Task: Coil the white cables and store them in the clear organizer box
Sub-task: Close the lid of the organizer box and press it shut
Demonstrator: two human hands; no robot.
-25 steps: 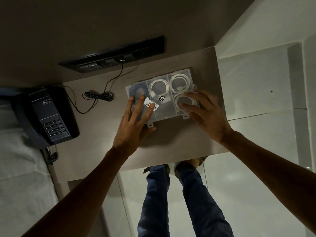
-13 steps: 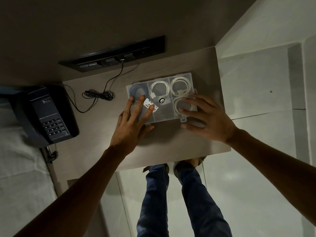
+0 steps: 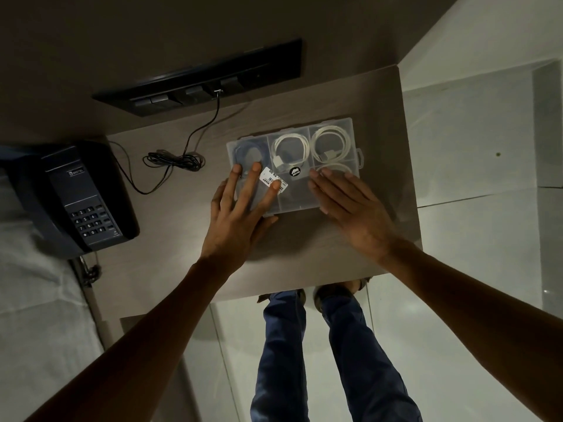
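The clear organizer box (image 3: 300, 197) lies on the wooden table with its lid down. Two coiled white cables show through the lid in the far middle (image 3: 289, 149) and far right (image 3: 332, 143) compartments. A third white coil (image 3: 335, 168) peeks out past my right fingertips. A dark blue cable (image 3: 246, 150) fills the far left compartment. My left hand (image 3: 240, 214) lies flat on the left part of the lid, fingers spread. My right hand (image 3: 350, 208) lies flat on the right part, fingers together. Neither hand grips anything.
A dark desk phone (image 3: 79, 199) sits at the table's left. A black cable bundle (image 3: 173, 161) runs from a wall socket panel (image 3: 210, 83) behind the box. The table's near edge (image 3: 304, 284) ends above my legs and the tiled floor.
The box has slid a little farther away. My right hand has turned from curled fingers at the box's right edge to lying flat on the lid. My left hand stays on the lid.
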